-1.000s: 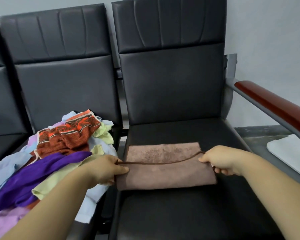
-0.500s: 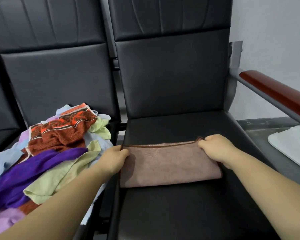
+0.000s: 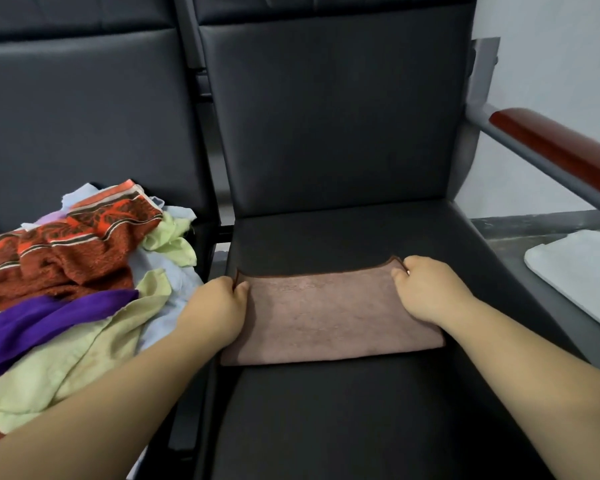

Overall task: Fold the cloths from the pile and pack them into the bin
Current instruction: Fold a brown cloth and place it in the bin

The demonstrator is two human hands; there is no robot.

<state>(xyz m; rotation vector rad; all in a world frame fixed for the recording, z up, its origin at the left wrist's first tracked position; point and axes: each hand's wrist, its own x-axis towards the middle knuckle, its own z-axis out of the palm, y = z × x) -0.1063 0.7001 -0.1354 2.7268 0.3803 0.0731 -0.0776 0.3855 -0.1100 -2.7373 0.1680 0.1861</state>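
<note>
Folded cloth [image 3: 329, 317] on the seat [image 3: 361, 410]
Left hand [image 3: 215, 313] and right hand [image 3: 426, 292] each pinch a far corner, fingers clamped on it; pile [image 3: 70, 282] lies left.

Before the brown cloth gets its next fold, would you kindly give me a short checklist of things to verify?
1. Left hand pinches the brown cloth at its far left corner: ok.
2. Right hand pinches its far right corner: ok.
3. Cloth lies flat on the seat, no big wrinkles: ok.
4. Pile on the neighbouring seat does not overlap the cloth: ok.
5. Bin within reach: cannot tell; only a white object shows at the right edge.
</note>
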